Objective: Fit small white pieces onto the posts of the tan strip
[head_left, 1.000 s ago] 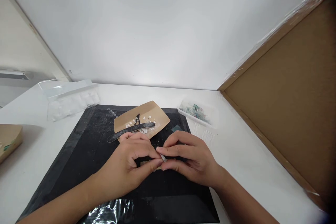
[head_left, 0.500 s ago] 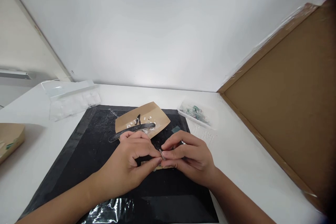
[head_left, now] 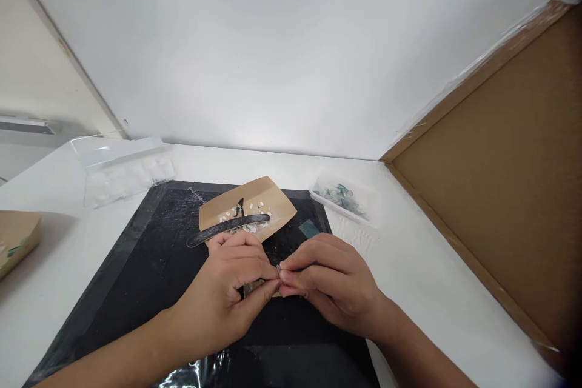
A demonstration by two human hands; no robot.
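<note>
My left hand (head_left: 222, 291) and my right hand (head_left: 330, 282) meet fingertip to fingertip over a black mat (head_left: 145, 267). Both are pinched on a tiny pale piece (head_left: 279, 269) between them; what it is cannot be made out. A small tan scrap (head_left: 254, 287) lies on the mat under my fingers. Just beyond my hands a brown paper tray (head_left: 273, 206) holds several small white bits, and a long dark file (head_left: 227, 227) rests across it.
A clear plastic tray (head_left: 348, 197) with greenish pieces sits at the mat's right. A clear plastic package (head_left: 122, 170) lies at the back left, another brown tray (head_left: 16, 239) at the far left edge. A brown board (head_left: 500, 194) leans on the right. A teal chip (head_left: 309, 228) lies on the mat.
My hands have stayed together on the small piece, shifting slightly; the right hand's fingers have curled lower and uncovered the teal chip behind them.
</note>
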